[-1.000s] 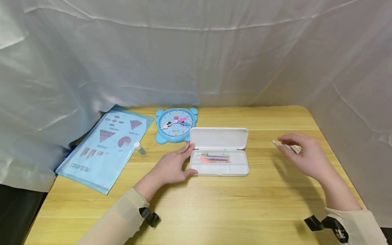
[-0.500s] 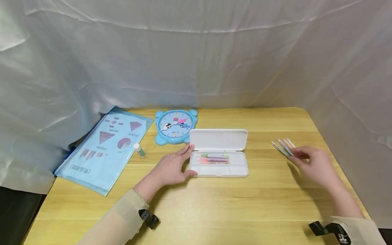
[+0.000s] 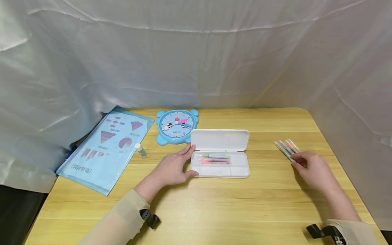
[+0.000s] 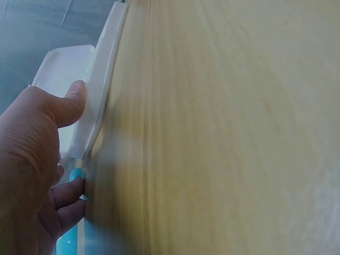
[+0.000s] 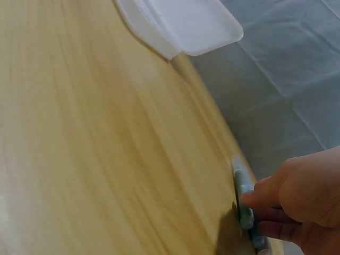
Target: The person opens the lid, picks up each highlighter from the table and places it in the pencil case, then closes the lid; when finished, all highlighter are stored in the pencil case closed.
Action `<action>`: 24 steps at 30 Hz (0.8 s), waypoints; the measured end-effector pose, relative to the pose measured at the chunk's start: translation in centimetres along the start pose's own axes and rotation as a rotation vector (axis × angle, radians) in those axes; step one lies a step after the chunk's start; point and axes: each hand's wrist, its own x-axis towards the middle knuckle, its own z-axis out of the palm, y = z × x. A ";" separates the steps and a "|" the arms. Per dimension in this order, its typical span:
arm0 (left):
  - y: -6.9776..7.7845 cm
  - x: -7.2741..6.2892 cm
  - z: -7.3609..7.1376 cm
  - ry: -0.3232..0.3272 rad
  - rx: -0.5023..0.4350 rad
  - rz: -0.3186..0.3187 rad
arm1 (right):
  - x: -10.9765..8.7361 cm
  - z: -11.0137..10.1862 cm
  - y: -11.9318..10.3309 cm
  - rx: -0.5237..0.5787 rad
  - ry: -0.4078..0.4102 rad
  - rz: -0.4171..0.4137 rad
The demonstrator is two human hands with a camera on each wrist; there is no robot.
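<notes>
A white pencil case (image 3: 239,170) lies on the table with its lid (image 3: 219,139) raised. Several colourful pens (image 3: 215,159) lie in its back compartment. My left hand (image 3: 171,169) grips the case's left end, thumb at the front and fingers by the hinge side; in the left wrist view the thumb (image 4: 76,95) presses on the case's side. Off to the right, my right hand (image 3: 316,172) pinches the near ends of several slim pens (image 3: 287,146), fanned out low over the table. The right wrist view shows a green pen (image 5: 241,194) under the thumb; the fingers partly hide the others.
Behind the case's left end is a blue toy clock (image 3: 177,126). A glue stick (image 3: 141,150) stands left of the left hand, beside a blue document folder (image 3: 107,149). Grey-white cloth (image 3: 196,61) hangs behind the wooden table (image 3: 220,211) and along its sides.
My right hand has come down and slightly toward me, and the pens, earlier mostly hidden by it, now show fanned out. The left hand keeps its place on the pencil case.
</notes>
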 end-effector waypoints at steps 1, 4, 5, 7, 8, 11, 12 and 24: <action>0.0 0.0 0.0 0.002 -0.001 0.000 | 0.0 0.1 0.0 -0.003 -0.001 -0.005; 0.0 0.0 0.0 0.006 -0.004 0.001 | 0.0 0.3 -0.1 -0.008 -0.012 -0.007; -0.1 0.0 0.1 0.007 -0.003 0.002 | -0.1 0.4 -0.1 -0.007 -0.015 -0.005; -0.1 0.0 0.1 0.007 -0.002 0.002 | -0.1 0.6 -0.1 -0.004 -0.012 -0.001; -0.1 0.0 0.1 0.007 -0.001 0.002 | -0.1 0.6 -0.2 -0.003 -0.007 0.001; -0.1 0.0 0.0 0.005 0.002 0.002 | -0.1 0.8 -0.2 0.001 0.015 -0.001; -0.1 0.0 0.0 0.003 0.002 0.002 | -0.2 0.8 -0.2 0.003 0.022 -0.001; 0.0 0.0 -0.1 0.000 -0.004 0.003 | 0.7 -0.7 -2.1 0.130 0.131 -0.054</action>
